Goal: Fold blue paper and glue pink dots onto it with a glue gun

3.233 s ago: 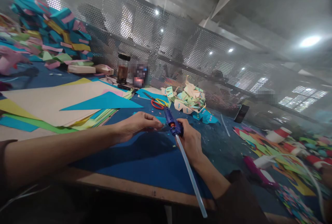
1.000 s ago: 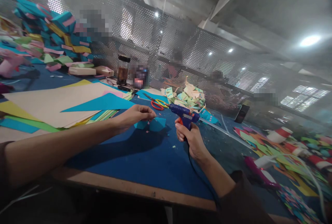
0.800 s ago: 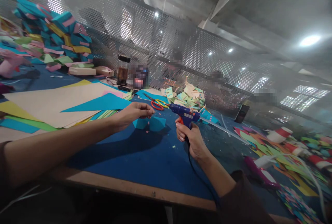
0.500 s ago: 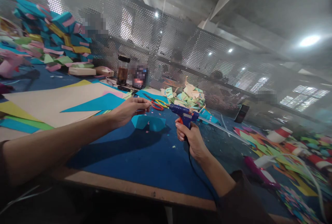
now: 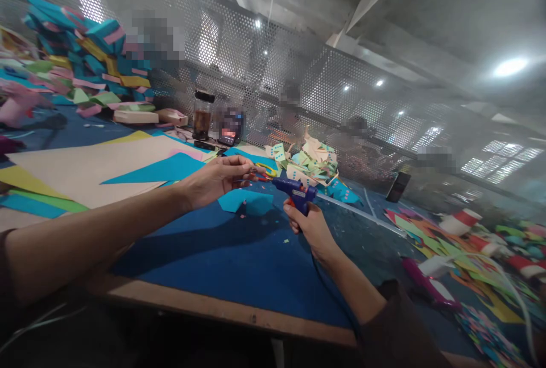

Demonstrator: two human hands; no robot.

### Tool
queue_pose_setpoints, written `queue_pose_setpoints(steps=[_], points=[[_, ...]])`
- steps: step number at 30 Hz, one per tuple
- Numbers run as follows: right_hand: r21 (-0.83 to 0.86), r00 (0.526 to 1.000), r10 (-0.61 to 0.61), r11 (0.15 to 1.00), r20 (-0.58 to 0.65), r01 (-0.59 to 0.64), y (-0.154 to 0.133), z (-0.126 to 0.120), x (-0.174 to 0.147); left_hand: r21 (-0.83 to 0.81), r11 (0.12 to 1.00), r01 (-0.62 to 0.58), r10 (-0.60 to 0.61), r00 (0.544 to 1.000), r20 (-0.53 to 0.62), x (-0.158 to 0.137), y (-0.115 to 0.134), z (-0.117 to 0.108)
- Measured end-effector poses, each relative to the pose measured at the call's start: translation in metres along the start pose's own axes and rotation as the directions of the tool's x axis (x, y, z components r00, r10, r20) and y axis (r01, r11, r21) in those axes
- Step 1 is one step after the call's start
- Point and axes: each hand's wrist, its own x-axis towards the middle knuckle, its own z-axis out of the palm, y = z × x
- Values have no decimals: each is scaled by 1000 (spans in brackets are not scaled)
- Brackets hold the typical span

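Note:
My right hand (image 5: pixel 309 226) grips a blue hot glue gun (image 5: pixel 296 191), its nozzle pointing left and a long clear glue stick (image 5: pixel 362 214) sticking out of its back. Just left of the nozzle, the thumb and fingers of my left hand (image 5: pixel 226 177) are pinched together; whatever they hold is too small to make out. Below my left hand a folded turquoise paper piece (image 5: pixel 247 203) rests on the blue table (image 5: pixel 222 271). Scissors with red and yellow handles (image 5: pixel 268 170) lie behind the nozzle, partly hidden by my fingers.
Large paper sheets (image 5: pixel 85 166) cover the table's left side. Cut paper pieces (image 5: pixel 315 160) are heaped behind the glue gun. A jar of dark liquid (image 5: pixel 203 118) and a phone (image 5: pixel 230 129) stand at the back. A purple-and-white tool (image 5: pixel 430 282) lies at right.
The glue gun has shifted slightly left, its nozzle closer to my left fingers. My left hand has moved a little right, and its other fingers have curled more.

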Motion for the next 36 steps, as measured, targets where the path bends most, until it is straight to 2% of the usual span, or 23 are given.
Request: queue_pose_setpoints(steps=[3, 6, 11, 16, 21, 25, 28, 36], points=[[-103, 1000, -20, 994, 4, 20, 2, -1, 1, 22, 1000, -9, 8, 1000, 20, -1, 0, 0], [-302, 998, -59, 952, -30, 47, 1, -2, 0, 126, 991, -37, 36, 999, 5, -1, -2, 0], [-571, 974, -210, 811, -81, 127, -1, -2, -8, 430, 895, -121, 113, 993, 44, 1, -7, -3], [-744, 955, -297, 641, -11, 191, -1, -5, -11, 500, 862, -86, 94, 996, 10, 4, -11, -5], [-815, 933, -349, 516, 82, 265, -2, -8, -13, 541, 841, 19, -25, 1000, 4, 4, -11, -3], [-839, 918, -376, 452, 128, 303, -5, -8, -15, 608, 793, 39, -71, 997, 28, 2, -14, -4], [-852, 912, -388, 424, 135, 307, -7, -7, -16, 602, 798, 28, -56, 998, 28, 0, -14, -2], [-856, 911, -390, 418, 135, 305, -5, -7, -15, 534, 844, -49, 46, 999, 19, -6, -5, 8]])
